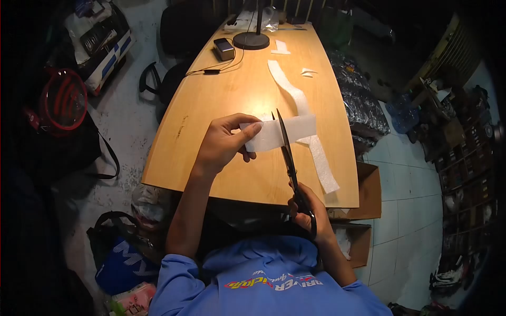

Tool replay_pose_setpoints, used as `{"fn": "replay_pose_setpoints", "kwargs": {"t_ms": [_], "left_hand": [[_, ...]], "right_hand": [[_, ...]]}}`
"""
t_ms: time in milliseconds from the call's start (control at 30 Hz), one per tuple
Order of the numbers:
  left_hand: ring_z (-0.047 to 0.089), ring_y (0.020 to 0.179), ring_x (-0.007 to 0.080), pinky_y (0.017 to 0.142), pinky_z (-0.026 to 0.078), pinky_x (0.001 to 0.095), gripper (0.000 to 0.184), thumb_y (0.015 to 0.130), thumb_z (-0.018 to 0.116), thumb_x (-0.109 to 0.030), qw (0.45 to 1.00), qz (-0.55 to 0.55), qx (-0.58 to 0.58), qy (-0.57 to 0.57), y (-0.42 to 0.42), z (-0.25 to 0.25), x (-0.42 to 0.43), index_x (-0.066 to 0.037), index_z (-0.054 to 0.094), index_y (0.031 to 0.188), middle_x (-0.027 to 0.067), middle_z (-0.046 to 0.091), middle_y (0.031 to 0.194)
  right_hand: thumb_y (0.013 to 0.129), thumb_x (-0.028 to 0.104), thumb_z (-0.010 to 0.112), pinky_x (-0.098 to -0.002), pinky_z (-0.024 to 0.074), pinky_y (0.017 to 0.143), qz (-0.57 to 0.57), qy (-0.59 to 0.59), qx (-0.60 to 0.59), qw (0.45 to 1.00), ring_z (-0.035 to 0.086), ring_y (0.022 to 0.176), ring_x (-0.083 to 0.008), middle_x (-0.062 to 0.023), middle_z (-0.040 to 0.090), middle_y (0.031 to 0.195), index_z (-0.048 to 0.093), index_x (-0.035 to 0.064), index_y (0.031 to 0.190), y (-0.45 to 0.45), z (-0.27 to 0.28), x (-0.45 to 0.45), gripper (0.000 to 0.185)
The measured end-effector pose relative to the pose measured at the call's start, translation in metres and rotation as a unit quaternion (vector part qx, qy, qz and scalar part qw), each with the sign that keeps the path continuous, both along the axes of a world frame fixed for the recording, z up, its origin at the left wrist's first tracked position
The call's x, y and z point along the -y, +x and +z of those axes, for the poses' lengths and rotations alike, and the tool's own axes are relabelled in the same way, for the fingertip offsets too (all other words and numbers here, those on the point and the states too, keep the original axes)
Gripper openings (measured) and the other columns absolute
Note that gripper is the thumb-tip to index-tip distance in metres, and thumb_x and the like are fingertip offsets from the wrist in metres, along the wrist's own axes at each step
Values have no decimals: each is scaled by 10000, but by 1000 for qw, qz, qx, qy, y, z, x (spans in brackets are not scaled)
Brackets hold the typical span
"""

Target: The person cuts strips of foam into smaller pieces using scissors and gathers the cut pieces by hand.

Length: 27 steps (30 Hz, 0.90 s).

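Note:
My left hand (230,138) pinches the left end of a white foam strip (303,128) between thumb and fingers, above the wooden table. Around the handles of black scissors (290,164) my right hand (308,208) is closed. The scissors' blades are parted, and one crosses over the face of the strip near its middle. A longer white foam strip (287,87) lies wavy on the table behind, its lower part (323,166) running toward the front edge. Part of it is hidden by the held strip.
On the wooden table (195,147) stand a lamp base (251,40) and a small dark box-shaped device (224,49) with a cable. Small white foam pieces (281,47) and scraps (308,72) lie farther back. Cardboard boxes (370,189) sit at the right, bags (124,258) at the left.

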<state>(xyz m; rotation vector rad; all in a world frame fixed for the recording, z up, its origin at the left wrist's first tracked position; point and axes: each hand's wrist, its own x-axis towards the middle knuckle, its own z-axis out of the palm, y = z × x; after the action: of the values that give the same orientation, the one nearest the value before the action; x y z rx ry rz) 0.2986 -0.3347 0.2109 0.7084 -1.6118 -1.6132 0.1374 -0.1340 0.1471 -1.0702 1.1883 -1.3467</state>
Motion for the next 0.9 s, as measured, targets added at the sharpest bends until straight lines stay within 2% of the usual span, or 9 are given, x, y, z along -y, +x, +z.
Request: {"fn": "replay_pose_setpoints", "kwargs": {"t_ms": [233,400,467,500,533,633,667,800,900], "left_hand": [[591,500,128,418,473,224,270,878,615,-175,999,-5,-2,37,-3,-21,9,61,612,1010,106,628,721],[595,532,117,427,451,206,265,878,616,-186,998,8,59,11,2,-34,24,37,619,1021,92,628,738],[602,537,122,446,456,219,279,874,622,-206,983,59,155,-84,1,-33,31,23,622,1034,91,630,739],[606,539,125,456,459,225,286,872,625,-216,967,84,201,-131,0,-32,36,15,623,1040,90,631,739],[648,650,198,565,504,285,288,865,623,-239,910,150,253,-293,-3,-41,46,-12,628,1041,122,637,850],[644,836,277,700,514,338,287,863,610,-249,757,292,351,-467,-18,-32,44,-25,626,1042,139,607,1009],[600,956,309,765,504,360,253,851,609,-208,776,274,362,-437,-25,-24,40,-49,623,1048,131,567,1115],[605,950,289,757,519,364,256,798,602,-66,783,120,282,-541,-70,-15,21,-58,619,1053,115,575,1106],[494,1144,262,850,474,344,346,752,606,-40,670,11,262,-695,-114,-16,19,-93,610,1095,87,550,1170]], "right_hand": [[836,134,682,-164,332,564,-53,46,52,996,421,637,-11,48,491,744,391,-37,1295,10,-12,-1,570],[847,143,670,-163,307,491,-63,60,89,992,411,575,-4,48,491,733,384,-30,1306,9,-14,-2,568],[849,149,669,-167,302,472,-81,61,88,991,404,557,-6,41,487,730,377,-27,1313,7,-15,-5,576],[850,150,667,-168,299,465,-86,57,99,990,402,550,-8,35,488,730,374,-26,1314,6,-14,-7,577],[850,150,666,-169,297,457,-91,54,109,988,400,543,-10,30,488,729,371,-25,1316,5,-12,-9,578],[838,174,680,-172,304,439,-117,37,149,981,411,529,-20,6,503,737,339,-36,1338,-4,-12,-19,640],[832,185,688,-172,307,438,-129,30,156,979,414,528,-21,4,506,741,333,-39,1342,-7,-8,-24,660],[804,295,715,-169,308,420,-200,-16,148,968,418,505,-25,5,483,741,360,-39,1323,-26,0,-45,712],[804,380,702,-148,282,399,-270,-43,133,953,377,477,-6,15,447,717,391,-26,1297,-44,1,-60,710]]}}
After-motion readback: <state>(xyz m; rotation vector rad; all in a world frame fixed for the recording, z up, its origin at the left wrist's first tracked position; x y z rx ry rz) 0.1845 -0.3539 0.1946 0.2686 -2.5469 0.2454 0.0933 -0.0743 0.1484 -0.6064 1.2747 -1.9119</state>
